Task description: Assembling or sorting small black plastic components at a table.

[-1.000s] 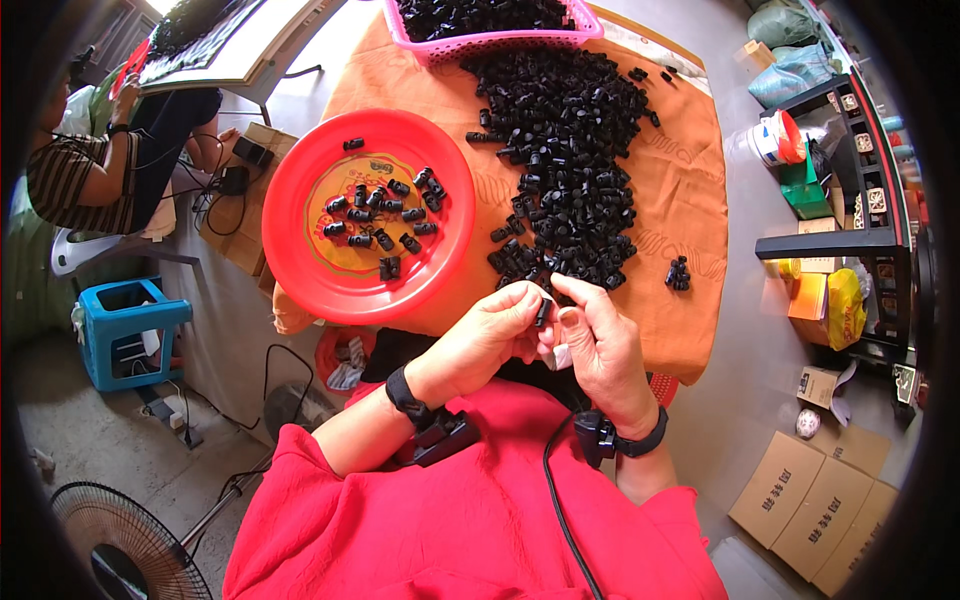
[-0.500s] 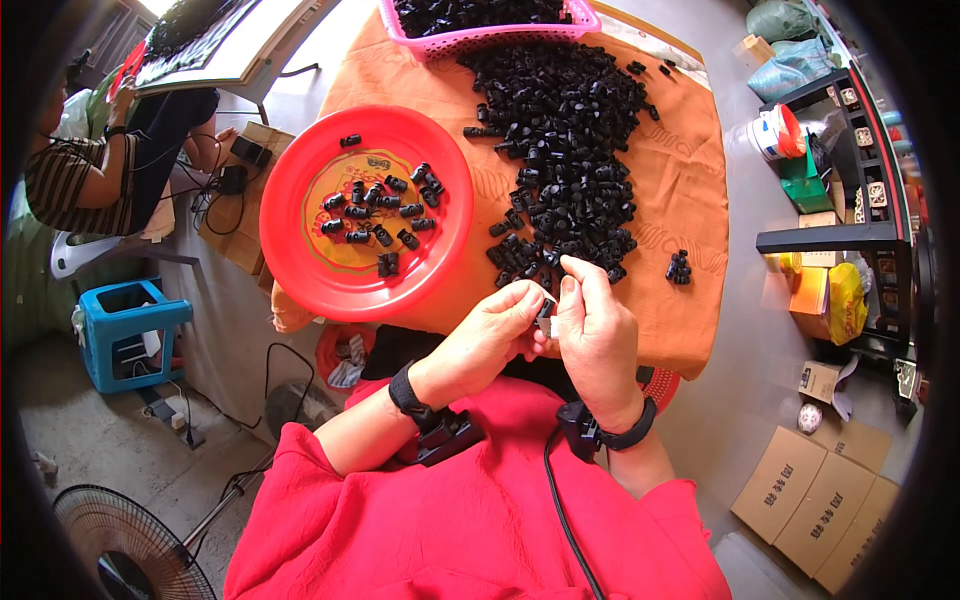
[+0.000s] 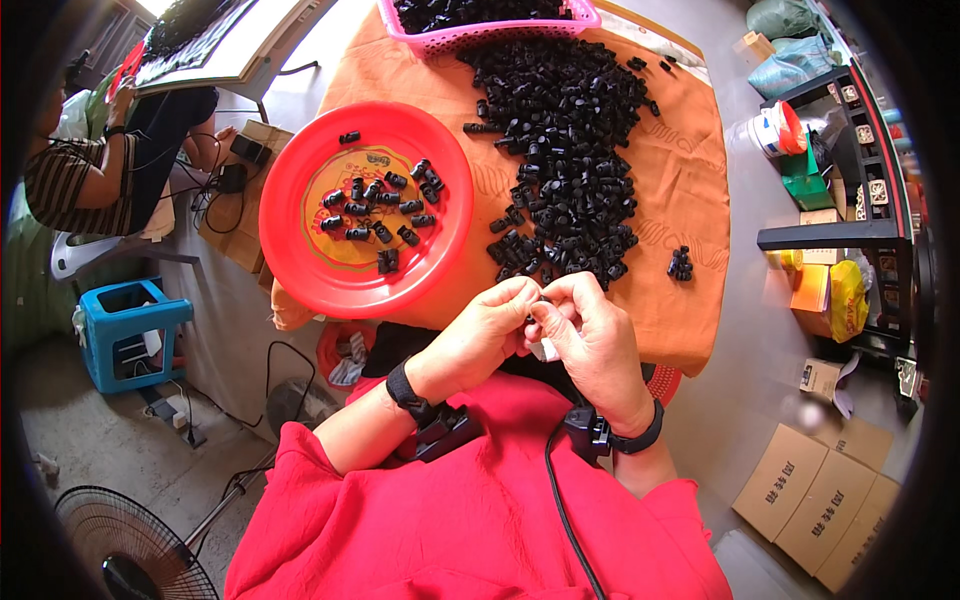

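Just in front of the table's near edge, my left hand (image 3: 478,332) and my right hand (image 3: 597,345) meet with fingertips pinched together. Between them is a small black plastic part (image 3: 534,308), mostly hidden by the fingers. A small whitish piece (image 3: 543,349) shows under my right thumb; its kind is unclear. Beyond my hands lies a long heap of small black plastic parts (image 3: 565,170). To the left stands a red round tray (image 3: 285,245) with several black two-part pieces (image 3: 384,200) scattered on its yellow patterned middle.
An orange cloth (image 3: 680,330) covers the table. A pink basket (image 3: 440,42) of black parts stands at the far edge, a small cluster (image 3: 680,264) at right. Leftward are a blue stool (image 3: 130,300), a fan (image 3: 125,550) and a seated person (image 3: 95,175). Cardboard boxes (image 3: 810,500) lie right.
My right fingers have curled in and moved left against my left fingertips. The small black part, partly visible before, is now mostly covered. The tray and heap look the same.
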The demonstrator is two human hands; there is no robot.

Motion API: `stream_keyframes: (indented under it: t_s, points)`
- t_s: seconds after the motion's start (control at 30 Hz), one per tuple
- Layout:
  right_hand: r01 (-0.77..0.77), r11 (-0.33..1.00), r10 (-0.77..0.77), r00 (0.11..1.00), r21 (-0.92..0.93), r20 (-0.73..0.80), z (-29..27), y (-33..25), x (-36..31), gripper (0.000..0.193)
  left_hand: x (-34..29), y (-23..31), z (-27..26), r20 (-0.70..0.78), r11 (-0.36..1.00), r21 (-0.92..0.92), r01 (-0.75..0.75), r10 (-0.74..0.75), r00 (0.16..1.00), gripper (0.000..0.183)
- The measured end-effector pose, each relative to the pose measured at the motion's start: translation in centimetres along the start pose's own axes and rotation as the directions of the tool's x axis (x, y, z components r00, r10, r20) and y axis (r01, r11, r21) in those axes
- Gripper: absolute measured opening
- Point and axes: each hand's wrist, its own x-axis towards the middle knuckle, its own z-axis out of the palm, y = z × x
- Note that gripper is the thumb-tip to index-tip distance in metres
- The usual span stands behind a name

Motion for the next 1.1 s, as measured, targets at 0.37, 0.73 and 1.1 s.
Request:
stream_keyframes:
  t_s: [0.37,0.73,1.1]
  points:
    - [0.005,0.995,-0.004,1.000,0.102,-0.015,0.3,0.5,-0.1,0.010,-0.1,0.3,0.2,0.011,1.000,0.019,-0.005,0.004,1.000,0.021]
    - [-0.019,0.959,-0.062,0.960,-0.283,-0.272,1.2,0.4,0.7,0.008,-0.3,0.5,1.2,-0.060,0.988,0.151,-0.022,0.031,0.998,0.023]
    - [-0.048,0.932,-0.060,0.957,-0.360,-0.285,1.4,0.1,0.8,0.010,-0.4,0.4,1.2,-0.082,0.982,0.185,-0.035,0.050,0.995,0.020]
